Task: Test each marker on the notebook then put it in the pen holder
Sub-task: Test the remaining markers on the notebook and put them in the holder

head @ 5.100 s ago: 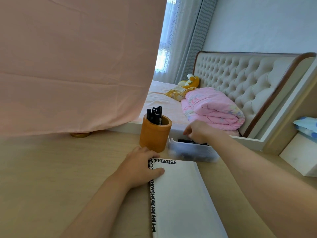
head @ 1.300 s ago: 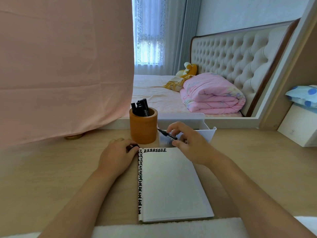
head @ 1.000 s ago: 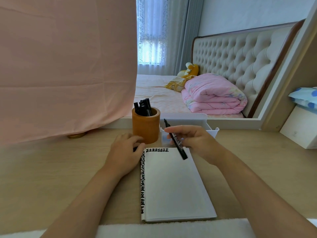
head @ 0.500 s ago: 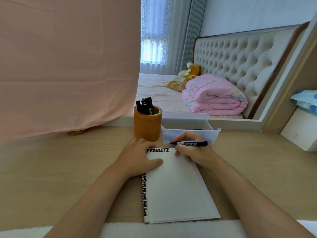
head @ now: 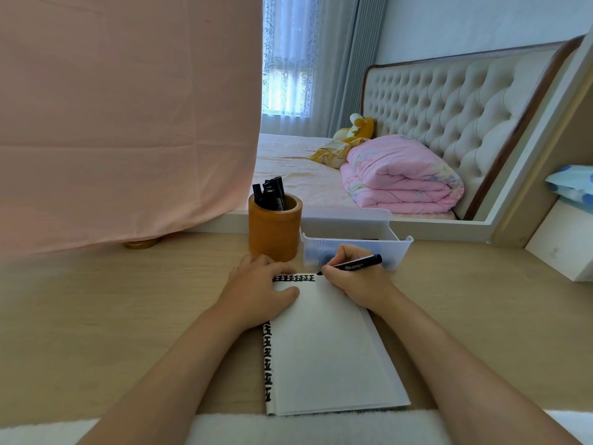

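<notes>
Right hand point(head: 356, 281) grips black marker point(head: 357, 264), tip at top edge of white notebook point(head: 327, 348); left hand point(head: 260, 290) flat on notebook's top-left; round brown wooden pen holder point(head: 274, 232) just behind notebook.

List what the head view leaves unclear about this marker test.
Head view only.
Tip of the held marker: too small to tell whether it touches the notebook.
Its print: too small to read.
Contents of the clear tray: hidden by the right hand and the frosted wall.
Stored markers in the pen holder: overlapping, count unclear.

two hands point(head: 256, 295) point(head: 356, 284), one notebook point(head: 327, 348), one pen holder point(head: 272, 234), one marker point(head: 359, 263) held
</notes>
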Demonstrator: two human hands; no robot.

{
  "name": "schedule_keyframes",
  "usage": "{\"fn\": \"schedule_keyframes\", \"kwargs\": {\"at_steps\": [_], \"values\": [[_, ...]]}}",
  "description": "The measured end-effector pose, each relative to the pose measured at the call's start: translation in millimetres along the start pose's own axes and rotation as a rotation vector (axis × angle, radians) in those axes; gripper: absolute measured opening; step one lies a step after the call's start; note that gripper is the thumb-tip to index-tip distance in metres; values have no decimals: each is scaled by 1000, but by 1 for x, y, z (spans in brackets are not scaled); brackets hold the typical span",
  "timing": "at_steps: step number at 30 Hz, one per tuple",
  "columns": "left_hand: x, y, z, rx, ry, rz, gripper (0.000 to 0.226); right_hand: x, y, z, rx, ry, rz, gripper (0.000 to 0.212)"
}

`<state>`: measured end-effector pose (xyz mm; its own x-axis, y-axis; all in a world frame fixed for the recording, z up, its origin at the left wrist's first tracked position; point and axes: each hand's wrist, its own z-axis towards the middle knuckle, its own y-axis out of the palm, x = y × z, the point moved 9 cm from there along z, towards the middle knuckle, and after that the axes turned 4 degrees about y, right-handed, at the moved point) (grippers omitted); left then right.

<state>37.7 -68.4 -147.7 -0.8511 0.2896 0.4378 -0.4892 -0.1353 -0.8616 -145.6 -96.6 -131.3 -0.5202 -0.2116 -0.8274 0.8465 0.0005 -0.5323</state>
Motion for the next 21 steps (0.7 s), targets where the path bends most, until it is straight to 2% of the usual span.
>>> {"fn": "schedule_keyframes", "kwargs": {"at_steps": [6,11,21], "values": [[-1,0,0,-12,-6,12,44,-1,3,1,-21,-25,-37,13],[1,-1,-1,-15,0,17,43,-6,6,-1,-40,-69,-72,21],[0,0,-1,-11,-12,7,43,-4,5,0,-20,-109,-61,21]]}}
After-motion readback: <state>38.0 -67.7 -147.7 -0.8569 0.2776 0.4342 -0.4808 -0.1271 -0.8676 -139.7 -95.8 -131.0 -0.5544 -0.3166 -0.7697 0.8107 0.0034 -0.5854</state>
